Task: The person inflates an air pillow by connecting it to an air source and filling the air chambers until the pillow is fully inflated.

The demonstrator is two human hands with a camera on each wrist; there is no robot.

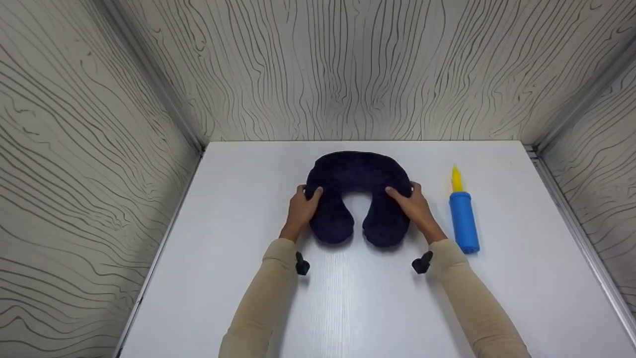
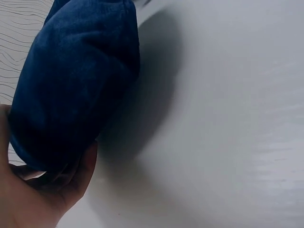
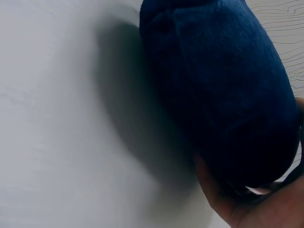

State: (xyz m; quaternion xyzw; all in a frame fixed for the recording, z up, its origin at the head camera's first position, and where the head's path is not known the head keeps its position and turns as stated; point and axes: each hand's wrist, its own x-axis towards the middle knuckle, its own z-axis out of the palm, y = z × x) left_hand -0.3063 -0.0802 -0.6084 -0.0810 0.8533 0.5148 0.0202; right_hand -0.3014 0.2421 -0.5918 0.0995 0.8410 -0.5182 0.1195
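A dark navy, U-shaped neck pillow (image 1: 357, 169) is held between two hands, its open end facing the person. On its left side the left hand (image 1: 302, 209) grips with the thumb on top and the fingers round the outer edge. The right hand (image 1: 416, 206) holds the other side the same way. In the left wrist view the plush pillow (image 2: 76, 80) casts a shadow on the white surface and seems slightly raised. The right wrist view shows the pillow (image 3: 223, 95) with the right hand (image 3: 266, 209) cupped at its lower end.
A blue hand pump (image 1: 464, 223) with a yellow nozzle (image 1: 456, 180) lies right of the right hand on the white table (image 1: 238, 199). Wood-grain patterned panels (image 1: 348, 69) stand behind and at both sides. Small black wrist devices (image 1: 302, 264) sit inside both forearms.
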